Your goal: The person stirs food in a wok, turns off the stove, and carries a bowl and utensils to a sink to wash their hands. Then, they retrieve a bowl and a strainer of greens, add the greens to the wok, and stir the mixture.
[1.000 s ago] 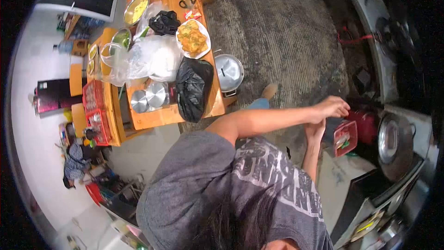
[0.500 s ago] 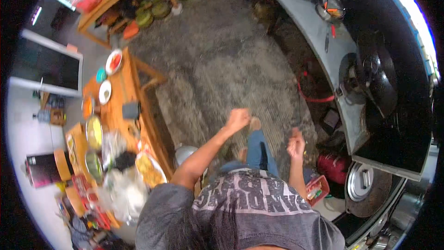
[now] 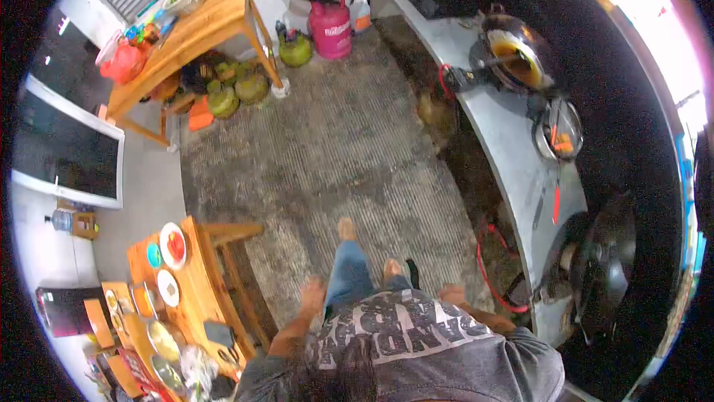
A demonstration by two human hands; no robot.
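My left hand (image 3: 312, 292) hangs low beside my left leg, nearest to the wooden table (image 3: 195, 290) at the left. My right hand (image 3: 451, 295) is down by my right side, partly hidden by my shirt. Both hands are small and blurred, so their fingers cannot be made out. No object shows in either one. A white plate of red food (image 3: 175, 246) stands at the table's far end, with a teal bowl (image 3: 154, 255) and a white plate (image 3: 169, 288) close by.
Along the right runs a grey counter (image 3: 491, 130) with a wok of dark oil (image 3: 517, 60), a metal bowl (image 3: 558, 128), a red-handled knife (image 3: 556, 205) and a big black wok (image 3: 606, 261). A red hose (image 3: 487, 268) loops below. Ahead stands a pink gas cylinder (image 3: 331, 30).
I have moved forward across the floor. Both hands have dropped from in front of me to my sides. The far stove and pink cylinder now show more fully.
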